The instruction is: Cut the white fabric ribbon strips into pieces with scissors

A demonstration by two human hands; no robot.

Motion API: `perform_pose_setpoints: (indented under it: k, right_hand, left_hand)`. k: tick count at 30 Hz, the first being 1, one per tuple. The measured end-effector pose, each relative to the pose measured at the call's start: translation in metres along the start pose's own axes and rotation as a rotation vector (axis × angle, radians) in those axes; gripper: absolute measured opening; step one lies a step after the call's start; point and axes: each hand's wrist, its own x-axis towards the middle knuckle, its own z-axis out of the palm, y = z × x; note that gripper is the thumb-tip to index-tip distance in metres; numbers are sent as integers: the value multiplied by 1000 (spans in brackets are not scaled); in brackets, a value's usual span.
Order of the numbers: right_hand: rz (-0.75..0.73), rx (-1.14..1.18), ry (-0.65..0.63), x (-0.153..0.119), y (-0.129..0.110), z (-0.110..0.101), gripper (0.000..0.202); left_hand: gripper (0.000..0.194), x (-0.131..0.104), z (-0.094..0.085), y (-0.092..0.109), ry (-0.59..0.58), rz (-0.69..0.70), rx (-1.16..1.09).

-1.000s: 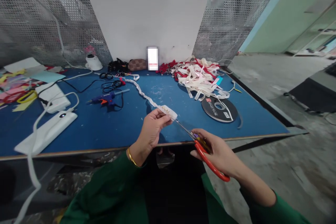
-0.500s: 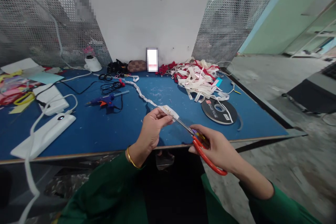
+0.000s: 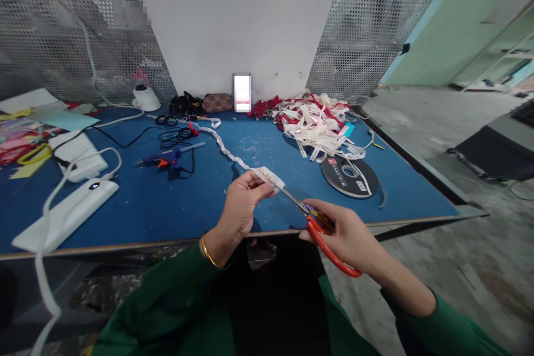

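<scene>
Between thumb and fingers, my left hand (image 3: pixel 242 203) pinches the end of a white ribbon (image 3: pixel 267 173) with gold lettering. From there the ribbon trails back in a twisted line across the blue table (image 3: pixel 200 206). My right hand (image 3: pixel 344 233) is wrapped round red-handled scissors (image 3: pixel 334 253), whose blades point up and left to the ribbon's end by my left fingertips. Whether the blades are apart at the ribbon is too small to tell.
A black spool (image 3: pixel 349 177) lies right of my hands, before a pile of white and red ribbons (image 3: pixel 312 122). To the left are a blue glue gun (image 3: pixel 167 160), a white power strip (image 3: pixel 69 214) and coloured papers (image 3: pixel 29 139). A phone (image 3: pixel 242 92) leans against the white board (image 3: pixel 233 28).
Both hands, the ribbon and the scissors keep nearly the same place. The view has shifted very slightly.
</scene>
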Motion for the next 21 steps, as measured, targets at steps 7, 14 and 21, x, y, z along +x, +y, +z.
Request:
perform_pose_setpoints:
  k: [7, 14, 21]
  right_hand:
    - [-34, 13, 2, -2, 5, 1, 51]
    - [-36, -9, 22, -3, 7, -2, 53]
    - [-36, -11, 35, -5, 11, -3, 52]
  left_hand:
    - [19, 0, 1, -1, 3, 1, 11]
    - [22, -1, 2, -1, -3, -31, 21]
    - [18, -2, 1, 0, 2, -47, 35]
